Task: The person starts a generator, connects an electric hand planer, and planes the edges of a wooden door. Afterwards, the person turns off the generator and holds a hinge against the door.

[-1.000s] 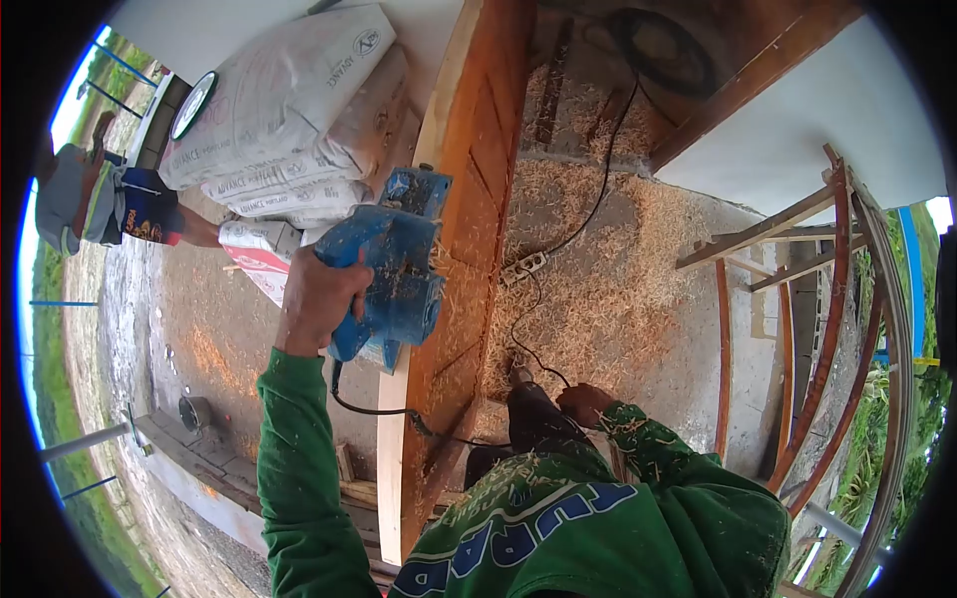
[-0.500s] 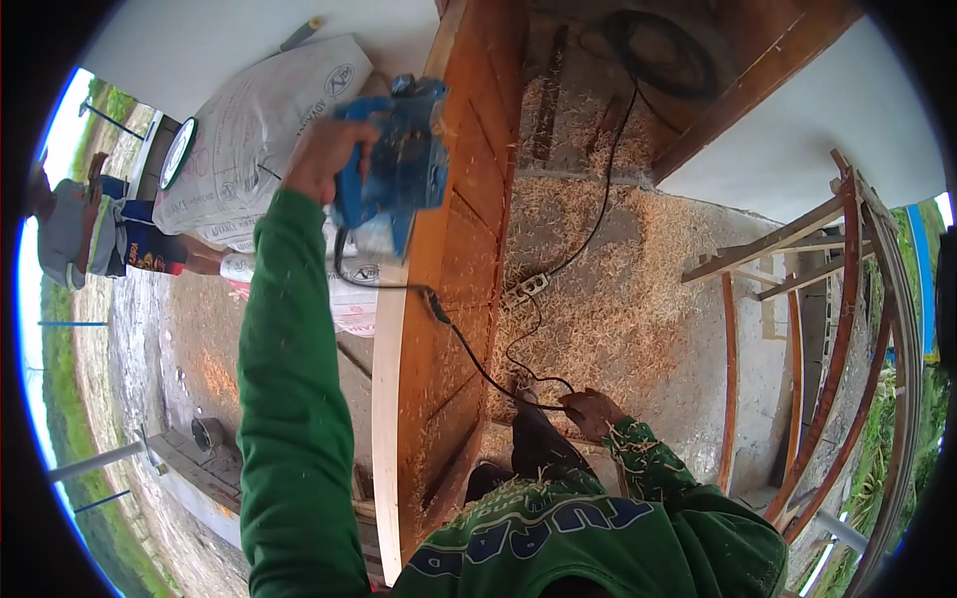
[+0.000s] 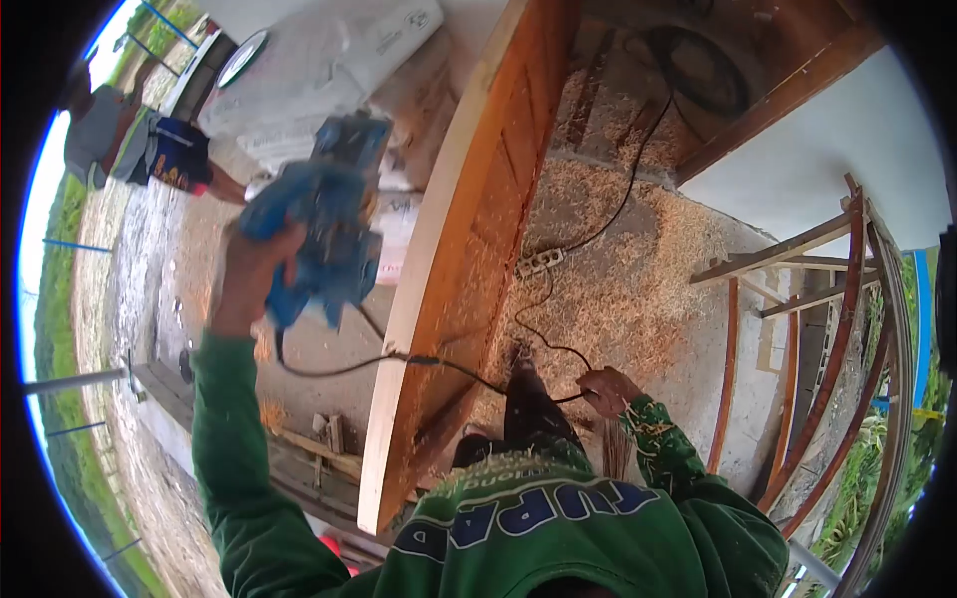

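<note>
My left hand (image 3: pixel 255 269) grips the handle of a blue power planer (image 3: pixel 329 224), held in the air to the left of a wooden door (image 3: pixel 478 209). The planer is blurred by motion. The door stands on edge, its pale, bare edge (image 3: pixel 424 264) facing up. A black cord (image 3: pixel 334 371) runs from the planer across the door to my right hand (image 3: pixel 608 391), whose fingers are closed around it. Wood shavings cling to my right sleeve.
Stacked cement bags (image 3: pixel 319 75) lie behind the planer. Another person (image 3: pixel 150 145) stands at the far left. Shavings, an outlet strip (image 3: pixel 539 262) and a coiled cable (image 3: pixel 698 70) are on the floor. A wooden frame (image 3: pixel 847 299) leans at the right.
The planer in my left hand first moved forward along the door edge, then came back and left, off the door. My right hand still holds the cord. The view has shifted.
</note>
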`<state>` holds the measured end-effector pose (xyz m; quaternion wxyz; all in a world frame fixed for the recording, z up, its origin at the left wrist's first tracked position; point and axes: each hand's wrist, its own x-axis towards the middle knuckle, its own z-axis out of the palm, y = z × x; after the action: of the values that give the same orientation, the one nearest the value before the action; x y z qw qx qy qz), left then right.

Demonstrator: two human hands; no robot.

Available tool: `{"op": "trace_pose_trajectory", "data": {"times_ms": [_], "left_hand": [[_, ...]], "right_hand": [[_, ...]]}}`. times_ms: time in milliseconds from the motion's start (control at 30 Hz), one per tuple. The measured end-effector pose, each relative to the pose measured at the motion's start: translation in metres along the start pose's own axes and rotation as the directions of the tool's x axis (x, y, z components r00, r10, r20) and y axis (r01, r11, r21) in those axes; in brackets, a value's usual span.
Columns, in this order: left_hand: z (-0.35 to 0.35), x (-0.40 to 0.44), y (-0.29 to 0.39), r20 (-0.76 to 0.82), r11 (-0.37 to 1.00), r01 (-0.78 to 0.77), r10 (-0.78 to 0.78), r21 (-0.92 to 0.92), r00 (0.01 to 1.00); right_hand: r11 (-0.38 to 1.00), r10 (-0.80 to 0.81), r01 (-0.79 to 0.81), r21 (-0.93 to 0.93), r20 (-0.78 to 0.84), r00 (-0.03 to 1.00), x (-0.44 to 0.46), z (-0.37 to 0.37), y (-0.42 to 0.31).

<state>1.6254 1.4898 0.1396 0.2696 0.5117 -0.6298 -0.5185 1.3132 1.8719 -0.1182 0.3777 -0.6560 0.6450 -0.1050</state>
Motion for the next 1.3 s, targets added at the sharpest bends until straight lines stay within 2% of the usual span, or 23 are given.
{"op": "trace_pose_trajectory", "data": {"times_ms": [67, 100, 133, 200, 233, 267, 300, 333, 400, 500, 600, 700, 833, 900, 1000, 1133, 1167, 1200, 1267, 1300], "left_hand": [[-0.040, -0.088, -0.025, -0.002, 0.990, 0.059, -0.060, 0.128, 0.998], [-0.058, -0.134, -0.036, -0.048, 0.972, 0.124, -0.116, 0.202, 0.992], [-0.076, -0.182, -0.050, -0.092, 0.952, 0.228, -0.213, 0.206, 0.973], [-0.103, -0.267, -0.076, -0.178, 0.898, 0.395, -0.364, 0.193, 0.914], [-0.117, -0.305, -0.092, -0.127, 0.912, 0.352, -0.332, 0.211, 0.935], [-0.121, -0.345, -0.096, -0.157, 0.881, 0.436, -0.411, 0.183, 0.898], [-0.132, -0.386, -0.117, -0.107, 0.918, 0.363, -0.350, 0.161, 0.931], [-0.137, -0.419, -0.123, -0.121, 0.881, 0.391, -0.372, 0.265, 0.920], [-0.142, -0.481, -0.142, -0.166, 0.836, 0.520, -0.495, 0.175, 0.853], [-0.146, -0.532, -0.162, -0.123, 0.798, 0.555, -0.542, 0.233, 0.831], [-0.146, -0.550, -0.178, -0.082, 0.832, 0.498, -0.494, 0.243, 0.866], [-0.144, -0.549, -0.190, -0.039, 0.868, 0.428, -0.433, 0.253, 0.901], [-0.143, -0.527, -0.200, 0.036, 0.899, 0.348, -0.370, 0.267, 0.928], [-0.136, -0.498, -0.194, 0.059, 0.911, 0.325, -0.350, 0.253, 0.935], [-0.124, -0.443, -0.172, 0.127, 0.918, 0.307, -0.346, 0.252, 0.930], [-0.107, -0.385, -0.152, 0.147, 0.920, 0.281, -0.328, 0.273, 0.933], [-0.101, -0.370, -0.156, 0.147, 0.927, 0.248, -0.297, 0.281, 0.943], [-0.096, -0.353, -0.155, 0.152, 0.933, 0.213, -0.264, 0.289, 0.952], [-0.078, -0.313, -0.133, 0.143, 0.930, 0.280, -0.318, 0.237, 0.937], [-0.067, -0.293, -0.120, 0.139, 0.925, 0.316, -0.348, 0.212, 0.927]], "right_hand": [[0.988, -0.157, 0.154, -0.034, -0.109, 0.982, -0.012, 0.047, 0.009], [0.998, -0.053, 0.050, 0.035, 0.094, 0.994, -0.009, 0.028, -0.020], [0.995, 0.032, -0.061, 0.081, 0.326, 0.945, -0.003, 0.009, -0.059], [0.988, -0.150, 0.134, 0.082, 0.249, 0.957, -0.007, 0.027, -0.080], [0.978, -0.207, 0.187, 0.097, 0.292, 0.934, -0.008, 0.039, -0.084], [0.966, -0.256, 0.232, 0.110, 0.327, 0.910, -0.012, 0.052, -0.087], [0.955, -0.298, 0.273, 0.119, 0.353, 0.887, -0.013, 0.063, -0.089], [0.937, -0.348, 0.313, 0.155, 0.343, 0.872, -0.015, 0.076, -0.093], [0.893, -0.444, 0.381, 0.240, 0.324, 0.835, -0.021, 0.103, -0.100], [0.935, -0.349, 0.332, 0.126, 0.500, 0.792, -0.016, 0.110, -0.143], [0.926, -0.369, 0.357, 0.119, 0.473, 0.800, -0.019, 0.116, -0.158], [0.948, -0.310, 0.305, 0.096, 0.508, 0.804, -0.024, 0.113, -0.156], [0.948, -0.312, 0.308, 0.078, 0.414, 0.855, -0.038, 0.109, -0.143], [0.953, -0.301, 0.289, 0.088, 0.363, 0.882, -0.043, 0.104, -0.135], [0.976, -0.206, 0.219, 0.006, 0.371, 0.906, -0.042, 0.091, -0.125], [0.976, -0.218, 0.210, 0.060, 0.335, 0.917, -0.026, 0.082, -0.108], [0.953, -0.299, 0.299, 0.042, 0.263, 0.917, -0.020, 0.093, -0.086], [0.944, -0.327, 0.307, 0.123, 0.217, 0.920, -0.015, 0.098, -0.071], [0.901, -0.371, 0.327, 0.284, 0.116, 0.922, -0.008, 0.099, -0.052], [0.919, -0.378, 0.357, 0.166, 0.121, 0.918, -0.002, 0.096, -0.048]]}}
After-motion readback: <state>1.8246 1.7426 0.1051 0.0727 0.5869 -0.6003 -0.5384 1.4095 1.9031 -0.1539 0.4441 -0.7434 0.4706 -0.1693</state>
